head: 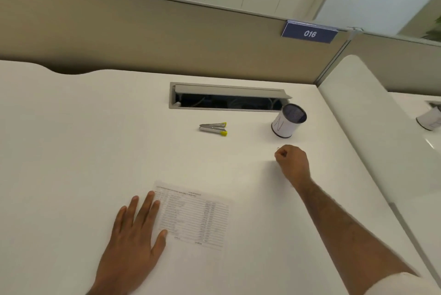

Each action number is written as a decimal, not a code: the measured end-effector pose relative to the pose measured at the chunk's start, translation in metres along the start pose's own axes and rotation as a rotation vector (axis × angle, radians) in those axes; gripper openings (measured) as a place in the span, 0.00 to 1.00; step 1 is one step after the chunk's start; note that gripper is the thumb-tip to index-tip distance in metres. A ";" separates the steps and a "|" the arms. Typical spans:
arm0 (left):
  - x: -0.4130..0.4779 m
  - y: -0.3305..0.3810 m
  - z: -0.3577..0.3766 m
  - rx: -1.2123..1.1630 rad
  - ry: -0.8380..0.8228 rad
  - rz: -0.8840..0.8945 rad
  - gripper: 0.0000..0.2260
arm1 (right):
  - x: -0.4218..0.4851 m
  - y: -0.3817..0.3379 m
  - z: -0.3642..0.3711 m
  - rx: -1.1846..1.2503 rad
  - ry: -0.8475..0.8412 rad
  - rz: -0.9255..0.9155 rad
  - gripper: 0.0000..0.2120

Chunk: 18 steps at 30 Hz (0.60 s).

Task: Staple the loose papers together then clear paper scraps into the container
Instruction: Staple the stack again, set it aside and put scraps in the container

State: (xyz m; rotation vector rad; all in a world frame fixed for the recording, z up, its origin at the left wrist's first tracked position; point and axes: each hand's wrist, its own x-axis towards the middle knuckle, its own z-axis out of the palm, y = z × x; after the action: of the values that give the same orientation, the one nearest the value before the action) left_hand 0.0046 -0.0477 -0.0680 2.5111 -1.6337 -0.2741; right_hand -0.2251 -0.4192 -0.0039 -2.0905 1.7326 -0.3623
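Stapling seems done: flat left hand [133,230] on papers [195,218]; right hand [292,160] fisted by the container [287,123], contents unseen.

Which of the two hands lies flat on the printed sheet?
The left hand, fingers spread flat on the printed sheet; the right hand is curled into a fist.

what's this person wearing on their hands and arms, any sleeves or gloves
No gloves, rings or watch show on the left hand or right hand. Both forearms are bare; a pale, off-white sleeve shows only high on the right arm, at the bottom corner.
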 end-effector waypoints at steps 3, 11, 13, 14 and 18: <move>0.001 0.001 -0.001 0.003 0.016 0.004 0.36 | 0.026 0.026 -0.018 -0.069 0.025 0.036 0.07; 0.000 0.002 0.001 0.010 0.026 0.009 0.36 | 0.050 0.029 -0.027 -0.136 -0.051 -0.007 0.14; 0.000 0.001 0.002 0.010 0.019 0.004 0.36 | 0.049 0.025 -0.026 -0.159 -0.067 -0.036 0.16; 0.000 0.001 0.002 0.010 0.016 0.003 0.36 | 0.049 0.024 -0.025 -0.173 -0.078 -0.046 0.16; 0.000 0.000 0.004 0.008 0.004 0.000 0.35 | 0.052 0.021 -0.024 -0.182 -0.101 -0.051 0.15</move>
State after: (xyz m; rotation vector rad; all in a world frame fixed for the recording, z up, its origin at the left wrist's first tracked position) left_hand 0.0039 -0.0475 -0.0721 2.5155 -1.6370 -0.2624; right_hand -0.2436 -0.4766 0.0050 -2.2414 1.7117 -0.1147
